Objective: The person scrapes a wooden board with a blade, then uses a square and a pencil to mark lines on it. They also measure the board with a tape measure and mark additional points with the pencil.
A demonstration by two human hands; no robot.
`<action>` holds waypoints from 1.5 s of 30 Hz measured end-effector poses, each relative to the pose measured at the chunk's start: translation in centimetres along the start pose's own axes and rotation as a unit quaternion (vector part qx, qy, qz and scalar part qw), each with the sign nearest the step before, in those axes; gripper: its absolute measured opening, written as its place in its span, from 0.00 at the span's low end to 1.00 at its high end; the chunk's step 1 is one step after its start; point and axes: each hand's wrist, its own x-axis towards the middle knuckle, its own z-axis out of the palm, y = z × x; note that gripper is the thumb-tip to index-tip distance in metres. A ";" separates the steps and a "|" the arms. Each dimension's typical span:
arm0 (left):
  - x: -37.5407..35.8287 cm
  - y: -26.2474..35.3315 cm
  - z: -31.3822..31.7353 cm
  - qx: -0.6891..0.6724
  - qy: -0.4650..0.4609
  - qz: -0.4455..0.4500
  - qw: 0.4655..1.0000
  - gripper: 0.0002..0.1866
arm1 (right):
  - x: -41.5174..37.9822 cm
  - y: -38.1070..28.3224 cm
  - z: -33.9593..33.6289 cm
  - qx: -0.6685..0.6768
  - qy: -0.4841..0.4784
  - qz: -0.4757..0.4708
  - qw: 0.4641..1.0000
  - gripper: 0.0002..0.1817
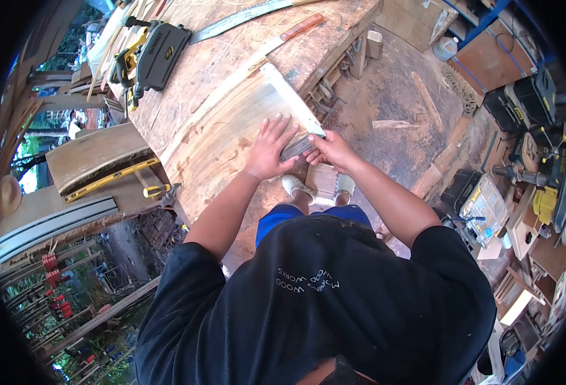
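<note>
A pale wooden board (241,112) lies on the workbench, with a long white strip (292,99) along its right side. My left hand (272,149) rests palm down on the board's near part, fingers spread. At the board's near right corner, by the lower end of the white strip, my right hand (331,151) has its thumb and fingers closed round the edge. Between my two hands a dark grey piece (297,148) shows at that corner; whether it is part of the board I cannot tell. Some of my right fingers are hidden under the edge.
On the workbench (222,58) are a black and yellow power tool (161,56), a wooden-handled saw (302,27) and a long curved blade (238,22). A slab (100,156) and yellow level (111,181) are at left. Wood scraps (395,124) lie on the floor; tool cases (520,106) stand at right.
</note>
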 end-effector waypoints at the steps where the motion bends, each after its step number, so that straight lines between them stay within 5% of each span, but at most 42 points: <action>1: 0.0 0.0 0.0 0.002 -0.001 0.003 1.000 0.40 | 0.0 0.1 0.0 0.001 -0.005 0.003 1.000 0.15; 20: -0.7 -0.9 0.3 -0.005 0.020 0.014 1.000 0.41 | -0.6 -0.1 0.6 0.012 -0.007 0.012 1.000 0.15; 27: -1.7 -1.6 -0.4 -0.107 0.066 0.010 0.992 0.41 | 0.3 -5.0 2.0 -0.157 0.004 -0.145 0.977 0.13; 30: -3.2 -1.1 -2.7 -0.237 0.128 -0.082 0.959 0.39 | 3.0 -8.8 4.1 -0.224 -0.019 -0.131 0.966 0.13; 32: -5.9 -0.7 -6.2 -0.099 0.218 -0.153 0.959 0.34 | 5.8 -10.8 6.3 -0.286 -0.012 -0.111 0.952 0.12; 35: -11.7 -2.0 -11.1 -0.054 0.322 -0.194 0.925 0.28 | 11.6 -13.1 10.9 -0.420 -0.028 -0.125 0.898 0.13; 37: -16.2 -3.1 -13.6 -0.043 0.403 -0.196 0.893 0.23 | 17.0 -14.5 13.6 -0.407 -0.027 -0.092 0.908 0.14; 43: -30.2 -6.5 -10.3 -0.114 0.418 -0.325 0.841 0.19 | 31.7 -18.5 16.1 -0.545 -0.005 0.025 0.838 0.16; 45: -32.6 -6.8 -7.8 -0.115 0.341 -0.470 0.806 0.23 | 34.8 -19.2 15.9 -0.563 0.035 0.026 0.825 0.16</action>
